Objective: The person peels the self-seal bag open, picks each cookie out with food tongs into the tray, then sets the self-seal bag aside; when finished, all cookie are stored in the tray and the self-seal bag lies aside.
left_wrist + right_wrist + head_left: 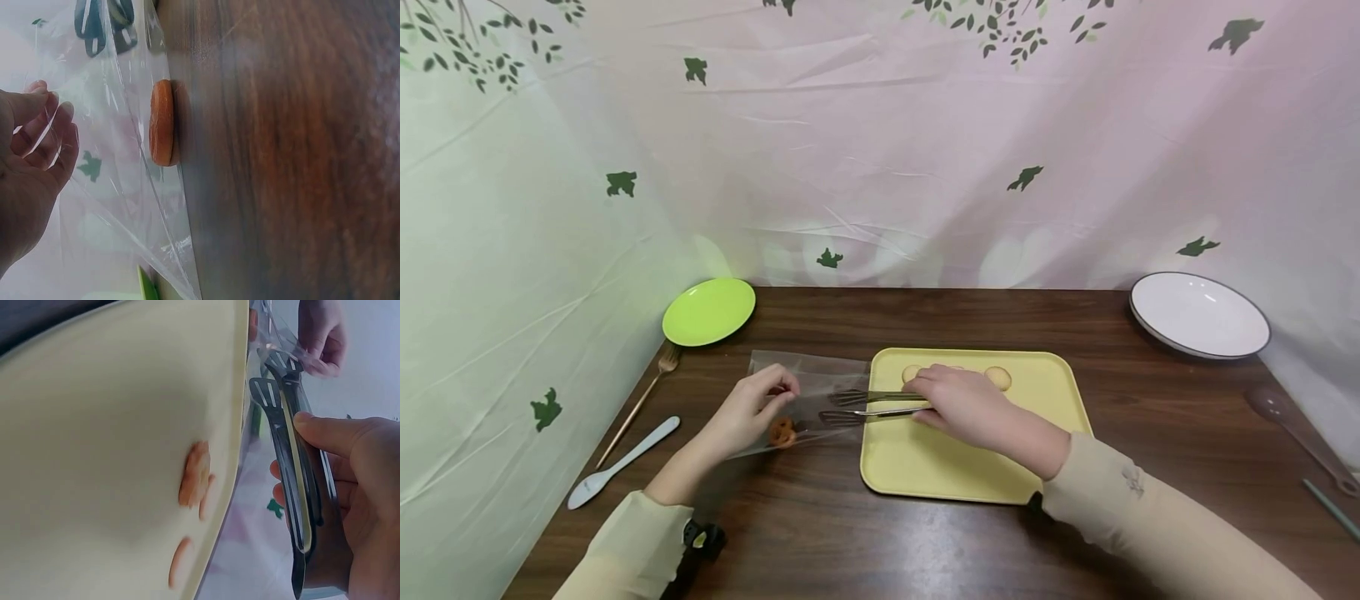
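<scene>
My left hand [747, 414] pinches the upper film of a clear plastic bag [820, 368] between thumb and fingertips. Inside the bag, low on the table, lies a brown pretzel-shaped cookie [782, 432], seen edge-on in the left wrist view. Metal tongs [294, 456] are gripped by my right hand [966, 406], thumb on one arm and fingers round the other. Their slotted tips are apart with nothing between them, at the mouth of the bag. Beneath the right hand is a yellow tray [1045, 408]; round cookies [997, 378] lie along its far side, partly hidden by that hand.
A green plate [709, 312] stands at the back left, with a copper-coloured fork [638, 406] and a pale spreader [625, 462] in front of it. On the right are a white dish [1198, 314], a translucent spoon [1300, 437] and a grey-green stick [1332, 507]. Patterned cloth walls enclose the table.
</scene>
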